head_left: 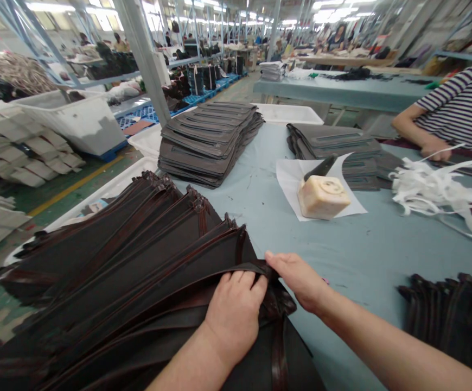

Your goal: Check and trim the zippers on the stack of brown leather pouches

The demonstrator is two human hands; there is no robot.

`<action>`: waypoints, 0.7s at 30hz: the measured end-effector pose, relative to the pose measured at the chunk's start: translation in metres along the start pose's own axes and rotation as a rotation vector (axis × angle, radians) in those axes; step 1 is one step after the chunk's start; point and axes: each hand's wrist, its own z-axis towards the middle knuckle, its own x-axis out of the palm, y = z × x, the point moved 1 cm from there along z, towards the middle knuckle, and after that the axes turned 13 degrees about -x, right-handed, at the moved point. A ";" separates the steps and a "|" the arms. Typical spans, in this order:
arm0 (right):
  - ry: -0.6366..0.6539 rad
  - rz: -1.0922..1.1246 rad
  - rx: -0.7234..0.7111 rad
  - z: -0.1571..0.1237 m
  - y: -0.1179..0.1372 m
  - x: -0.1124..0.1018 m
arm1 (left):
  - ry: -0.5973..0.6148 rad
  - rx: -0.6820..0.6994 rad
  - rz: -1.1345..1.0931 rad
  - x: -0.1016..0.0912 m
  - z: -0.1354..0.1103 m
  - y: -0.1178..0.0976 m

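Several black fabric panels with reddish-brown strips lie overlapped in a long stack along the near left of the table. My left hand rests on the stack, its curled fingers gripping the raised edge of one panel, with the fingertips hidden beneath it. At the corner of that same panel is my right hand, closed on the dark material with the thumb on top. What lies under the right fingers is hidden.
On the blue-covered table stand grey panel stacks, a yellowish block on white paper, white strips and another dark bundle. A person in a striped top works at the right. White bins stand left.
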 end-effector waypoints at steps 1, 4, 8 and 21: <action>0.025 -0.001 -0.011 0.001 0.001 -0.001 | 0.003 0.011 0.005 0.000 -0.001 -0.001; 0.030 -0.034 0.026 0.001 0.000 -0.005 | -0.006 0.027 0.018 0.002 -0.001 -0.001; 0.061 -0.030 0.077 -0.002 -0.002 -0.010 | -0.039 0.017 0.001 0.006 0.001 0.000; 0.166 0.060 0.041 -0.012 -0.002 -0.009 | -0.275 -0.305 -0.075 -0.059 0.033 0.035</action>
